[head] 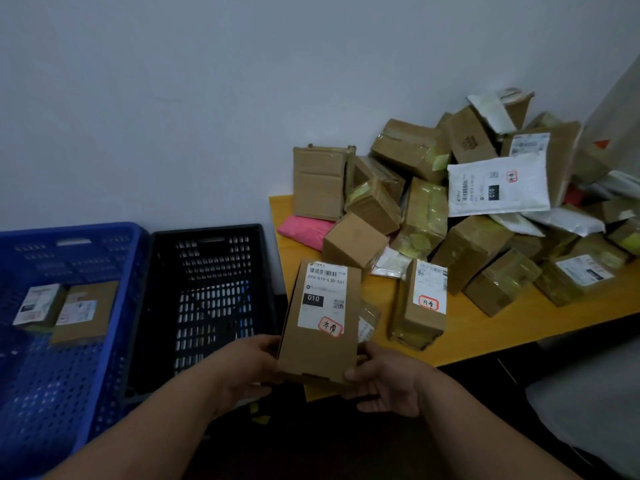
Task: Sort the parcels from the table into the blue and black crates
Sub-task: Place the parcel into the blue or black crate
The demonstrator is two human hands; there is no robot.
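Pale wall (173,98) fills the background beyond my hands, with the orange worktop (485,334) ahead and to the right of them. I hold a flat cardboard parcel (320,327) between both hands, label up; its white label reads 010 and carries a red-ringed stamp. My left hand (247,367) grips the near left edge with curled fingers, and my right hand (386,379) curls round the near right corner, thumb on top. Beyond my right hand a heap of brown boxes (467,251) and white mailer bags (498,183) covers the worktop, with a pink bag (301,226) lying under boxes at its left end. To the left of my left hand stands the black crate (207,289), its mesh floor showing. Further left, touching it, the blue crate (69,306) holds two small labelled boxes (65,311) side by side.
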